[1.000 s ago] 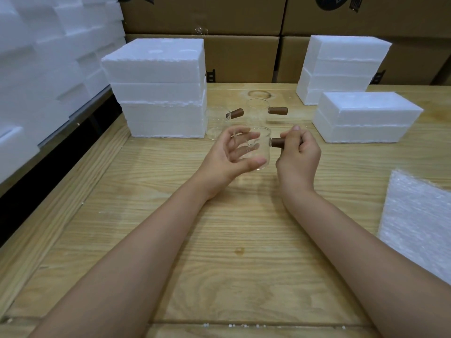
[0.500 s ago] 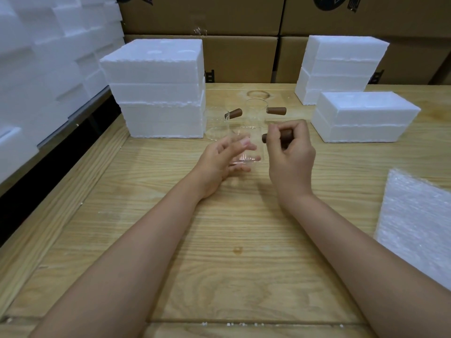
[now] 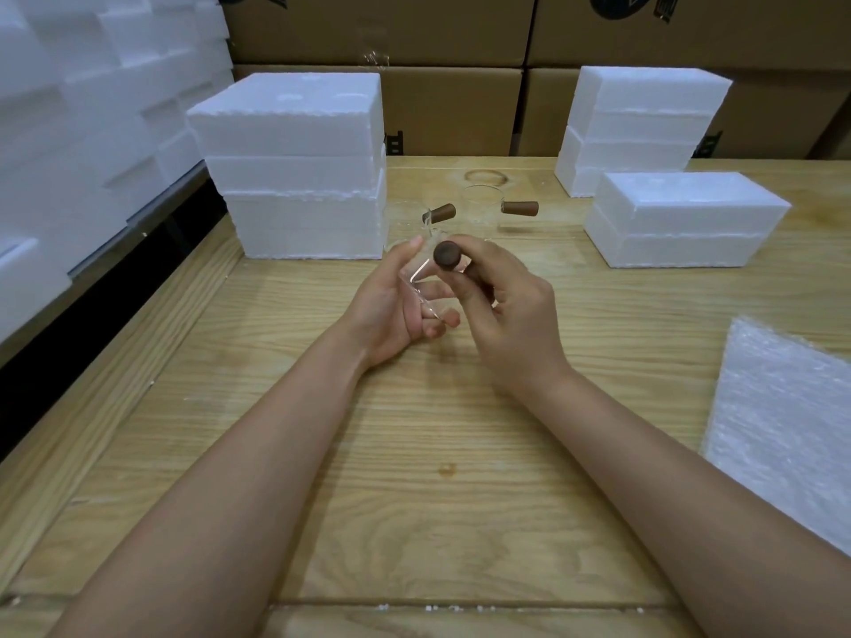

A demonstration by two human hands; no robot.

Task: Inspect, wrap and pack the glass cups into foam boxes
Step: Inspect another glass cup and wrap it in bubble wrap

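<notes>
Glass cup (image 3: 426, 280) sits between our fingers: right hand (image 3: 511, 315) pinches its brown handle (image 3: 445, 256), left hand (image 3: 391, 310) cradles the body. We judge inspection underway; next comes the bubble wrap (image 3: 783, 421), right of our fingers.

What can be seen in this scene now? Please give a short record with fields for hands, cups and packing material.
held cup: glass, tilted, brown handle end toward camera
left hand: cradles the glass body
right hand: fingers pinch the handle
other cups: two, upright on the table behind
bubble wrap: flat on the table, right side
foam boxes: stacks left and right
</notes>
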